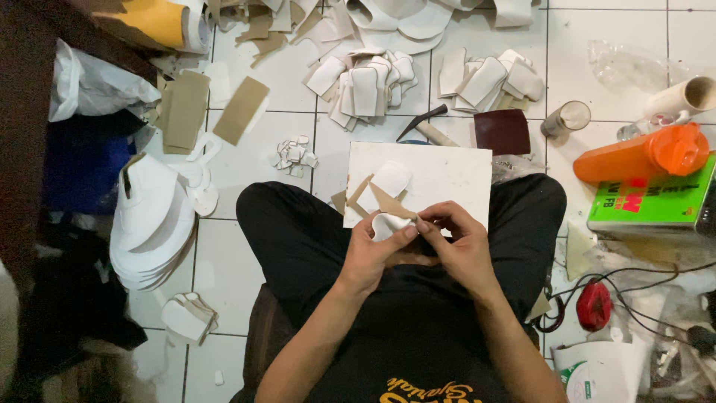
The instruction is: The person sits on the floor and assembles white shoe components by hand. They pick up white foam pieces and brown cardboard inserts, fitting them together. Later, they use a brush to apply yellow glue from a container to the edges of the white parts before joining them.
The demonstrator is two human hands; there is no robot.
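I sit cross-legged on a tiled floor with a white board (pixel 447 168) resting across my knees. My left hand (pixel 373 254) and my right hand (pixel 459 242) meet over my lap, both pinching a small white cut piece (pixel 388 222) with a curved edge. A tan, pointed backing piece (pixel 388 201) sticks out from it over the board. Another white rounded piece (pixel 391 177) lies on the board just beyond my fingers.
Piles of white cut pieces (pixel 365 82) lie on the tiles ahead, with a hammer (pixel 425 125) and a dark brown patch (pixel 501 130). A stack of white soles (pixel 153 220) is at left. An orange bottle (pixel 645 153), a green box (pixel 656 201) and cables are at right.
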